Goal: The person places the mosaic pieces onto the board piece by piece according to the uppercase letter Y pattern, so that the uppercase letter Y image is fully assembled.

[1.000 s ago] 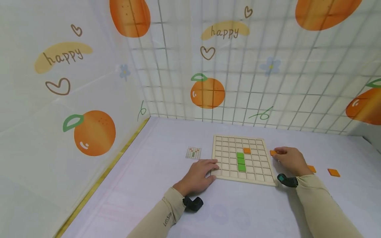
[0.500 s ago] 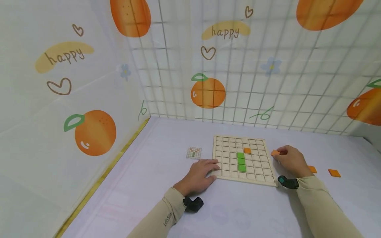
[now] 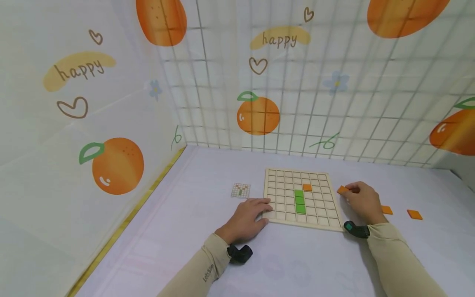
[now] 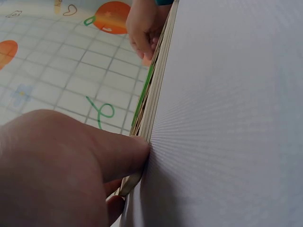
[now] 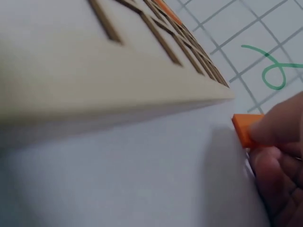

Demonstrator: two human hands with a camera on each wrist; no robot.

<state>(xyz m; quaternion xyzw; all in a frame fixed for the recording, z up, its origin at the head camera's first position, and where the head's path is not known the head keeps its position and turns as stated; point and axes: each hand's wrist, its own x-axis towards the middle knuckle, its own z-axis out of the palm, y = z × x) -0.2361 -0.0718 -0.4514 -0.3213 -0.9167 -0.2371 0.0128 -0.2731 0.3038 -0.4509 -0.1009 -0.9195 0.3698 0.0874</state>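
Note:
My right hand pinches a square orange tile just off the right side of a wooden grid board. In the right wrist view the orange tile sits between thumb and fingers, near the board's edge and apart from it. My left hand rests at the board's left side, fingertips on its rim and thumb by the near left corner. The left wrist view has that thumb touching the board's side. On the board lie a column of green tiles and one orange tile.
Two more orange tiles lie on the white table to the right, one beside my right wrist and another farther out. A small card with a printed grid pattern lies left of the board. Printed sheets wall the back and left.
The orange tile in my right hand has been lifted slightly and tilted from the table beside the board. My left hand stays where it was on the board.

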